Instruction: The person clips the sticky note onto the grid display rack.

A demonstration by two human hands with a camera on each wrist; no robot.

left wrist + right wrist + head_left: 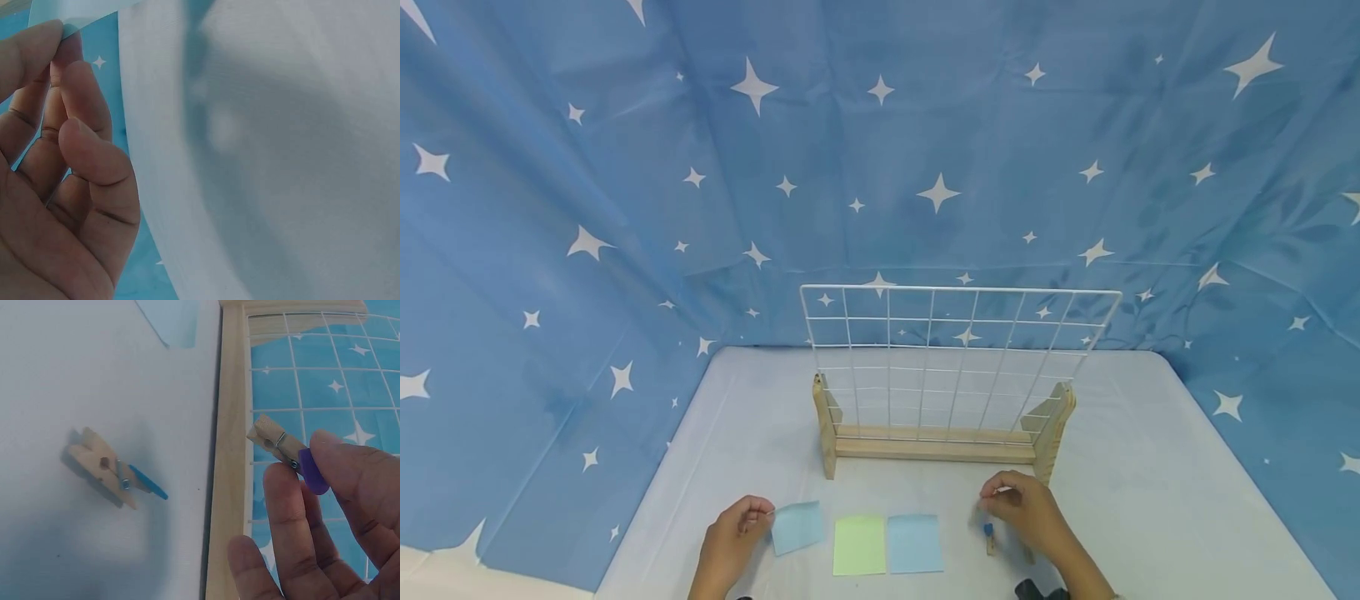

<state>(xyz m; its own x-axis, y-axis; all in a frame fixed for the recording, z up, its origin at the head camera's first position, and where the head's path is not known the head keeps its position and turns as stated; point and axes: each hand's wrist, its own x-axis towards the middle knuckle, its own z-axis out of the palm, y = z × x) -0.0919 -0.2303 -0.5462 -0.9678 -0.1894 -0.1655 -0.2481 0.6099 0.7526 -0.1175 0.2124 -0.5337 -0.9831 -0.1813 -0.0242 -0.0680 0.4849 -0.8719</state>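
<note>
Between thumb and fingertips, my left hand (730, 540) (75, 169) pinches a light-blue paper note (798, 528) (94, 11) by its edge, at the left of the row of notes. My right hand (1026, 510) (331, 506) holds a small wooden clothespin (275, 437) by its purple-tipped end, with the jaws pointing away from the fingers. On the white table below that hand lies another wooden clothespin (989, 542) (103, 465) with a blue tip. A yellow-green note (859, 545) and a second blue note (915, 543) lie side by side between the hands.
Behind the notes stands a white wire grid (928, 345) in a wooden stand (936, 450). A small wooden piece (1028, 554) shows beside the right wrist, mostly hidden. Blue star-printed cloth (880, 150) surrounds the white table (737, 433) at the back and sides.
</note>
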